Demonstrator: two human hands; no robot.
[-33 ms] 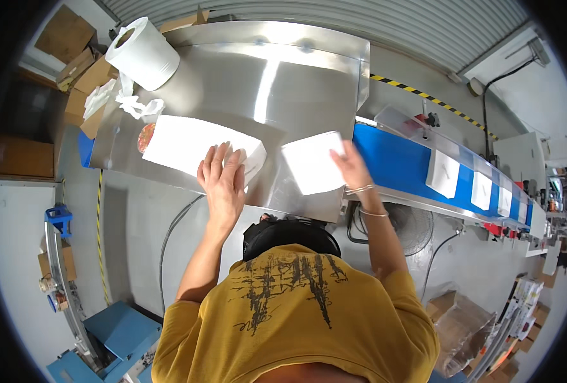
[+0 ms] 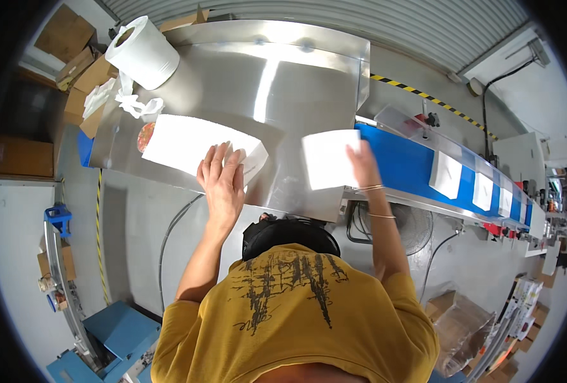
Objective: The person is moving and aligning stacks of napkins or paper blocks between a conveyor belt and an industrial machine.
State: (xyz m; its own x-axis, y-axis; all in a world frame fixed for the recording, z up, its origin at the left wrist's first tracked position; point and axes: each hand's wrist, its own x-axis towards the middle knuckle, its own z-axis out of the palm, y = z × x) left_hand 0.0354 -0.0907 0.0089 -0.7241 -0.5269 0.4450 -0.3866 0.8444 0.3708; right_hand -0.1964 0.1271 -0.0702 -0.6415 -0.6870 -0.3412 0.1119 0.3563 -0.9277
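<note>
A long white stack (image 2: 184, 143) of what look like flat paper pieces lies on the steel table (image 2: 232, 83), left of the middle. On its near right end rests my left hand (image 2: 221, 182), fingers apart and bent a little over the top; the thumb is mostly hidden. My right hand (image 2: 364, 167), slightly blurred, grips the right edge of a white square sheet (image 2: 330, 159). That sheet is above the table's right end, beside the start of a blue conveyor belt (image 2: 395, 153). Several similar white pieces lie spaced along the belt, one of them nearest (image 2: 445, 175).
A large white paper roll (image 2: 143, 54) stands at the table's far left, with crumpled white paper (image 2: 137, 106) below it. A red patterned round object (image 2: 145, 137) touches the stack's left end. A clear guard (image 2: 417, 124) runs along the belt's far side. Below the belt stands a fan (image 2: 411, 230).
My right hand has moved right with the white sheet, bringing it up to the belt's start. Pieces on the belt have shifted slightly right. My left hand stays on the stack.
</note>
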